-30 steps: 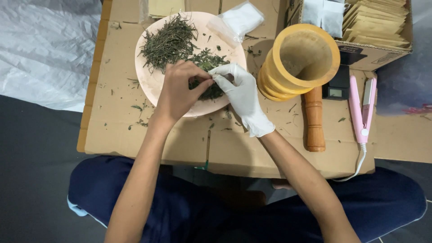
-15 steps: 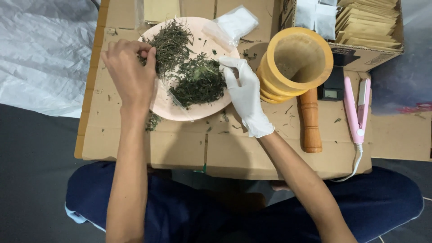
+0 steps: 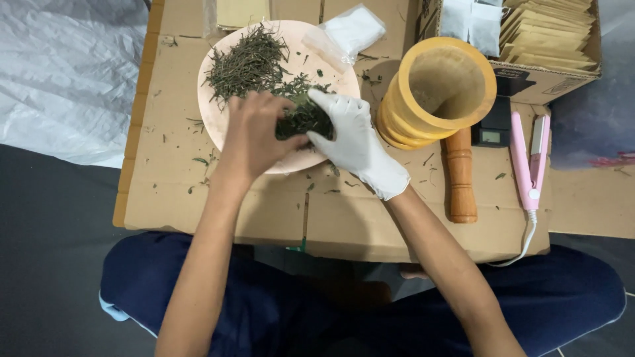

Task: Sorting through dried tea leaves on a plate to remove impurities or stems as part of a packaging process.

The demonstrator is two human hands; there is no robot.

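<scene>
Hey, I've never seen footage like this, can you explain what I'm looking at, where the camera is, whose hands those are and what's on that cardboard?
The camera sits on a person's head and looks down, so you see their own two arms and crossed legs. There is no machine. The left hand is bare; the right hand wears a white glove. Together they pinch a clump of dried green herbs over a round pink plate, which holds another herb pile. All this rests on flattened cardboard. To the right stand a yellow wooden mortar, a brown pestle, a small dark scale and a pink heat sealer. A box of paper sachets sits at the top right.
</scene>
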